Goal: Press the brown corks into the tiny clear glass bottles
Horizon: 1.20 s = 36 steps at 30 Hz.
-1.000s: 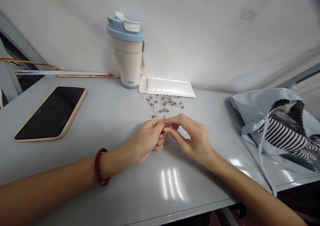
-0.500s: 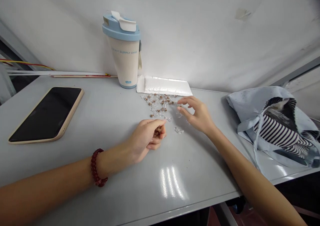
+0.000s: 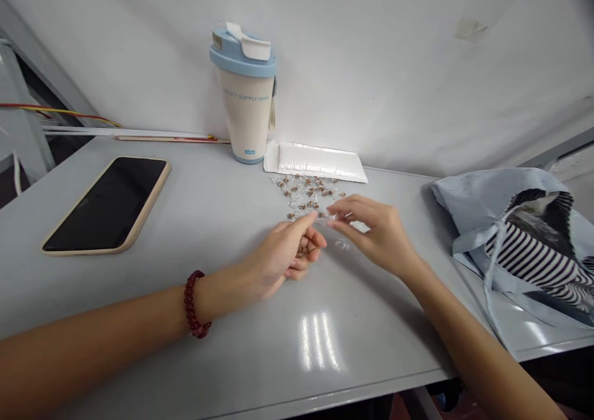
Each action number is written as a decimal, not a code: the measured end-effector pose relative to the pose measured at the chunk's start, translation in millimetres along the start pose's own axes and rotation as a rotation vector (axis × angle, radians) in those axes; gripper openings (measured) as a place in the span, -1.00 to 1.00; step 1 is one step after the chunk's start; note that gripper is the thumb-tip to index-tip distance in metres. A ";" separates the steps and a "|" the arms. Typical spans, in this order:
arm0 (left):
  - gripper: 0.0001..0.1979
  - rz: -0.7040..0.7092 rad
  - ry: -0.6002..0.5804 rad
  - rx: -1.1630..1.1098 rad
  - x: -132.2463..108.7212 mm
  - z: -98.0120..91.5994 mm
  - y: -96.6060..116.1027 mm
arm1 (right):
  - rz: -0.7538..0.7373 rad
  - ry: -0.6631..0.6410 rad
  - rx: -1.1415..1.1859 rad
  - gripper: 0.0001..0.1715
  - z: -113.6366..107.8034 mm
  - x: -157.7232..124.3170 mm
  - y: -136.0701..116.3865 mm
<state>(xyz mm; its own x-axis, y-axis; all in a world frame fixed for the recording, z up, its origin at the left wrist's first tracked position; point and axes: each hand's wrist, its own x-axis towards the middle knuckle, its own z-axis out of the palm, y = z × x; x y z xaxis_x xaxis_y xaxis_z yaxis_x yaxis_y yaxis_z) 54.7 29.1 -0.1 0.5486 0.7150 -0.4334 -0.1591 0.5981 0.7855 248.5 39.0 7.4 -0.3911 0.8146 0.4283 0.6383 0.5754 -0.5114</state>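
My left hand [image 3: 283,256], a dark red beaded bracelet [image 3: 195,304] on its wrist, rests with fingers curled around small brown pieces, mostly hidden in the palm. Just to its right, my right hand [image 3: 374,228] has thumb and fingers pinched at a small clear piece [image 3: 323,219], too small to name. Both hands' fingertips are close together. Beyond them lies a loose pile of small brown and clear pieces [image 3: 310,191]. A few clear bits [image 3: 342,244] lie apart, below the right fingers.
A white padded packet [image 3: 320,160] lies behind the pile, beside a cream tumbler with a blue lid [image 3: 248,104]. At the left is a phone [image 3: 109,203] in a beige case. A pale blue cloth bag [image 3: 468,197] with striped lining sits at the right.
My right hand has come back from the pile toward my left hand, with a clear piece at its fingertips. The left thumb has lifted and its fingers loosened a little. The view has shifted slightly.
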 end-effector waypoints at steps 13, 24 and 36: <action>-0.52 0.055 0.005 0.102 -3.5 2.5 -1.7 | 0.047 -0.143 0.279 -0.85 -9.6 -3.5 -14.9; -0.58 0.075 0.017 0.117 -3.1 3.4 -3.3 | 0.108 -0.189 0.366 -0.87 -13.2 0.4 -19.2; -0.79 0.004 -0.032 -0.007 -3.2 -1.1 3.9 | 0.076 -0.008 -0.129 -0.78 -8.4 7.6 34.3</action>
<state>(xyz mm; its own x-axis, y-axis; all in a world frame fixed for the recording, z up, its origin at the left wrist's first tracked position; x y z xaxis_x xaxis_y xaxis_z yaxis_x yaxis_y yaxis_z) 51.5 29.5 3.9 0.5741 0.7055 -0.4155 -0.1670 0.5977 0.7841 273.0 64.3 -0.7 -0.3431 0.8563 0.3861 0.7460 0.4982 -0.4420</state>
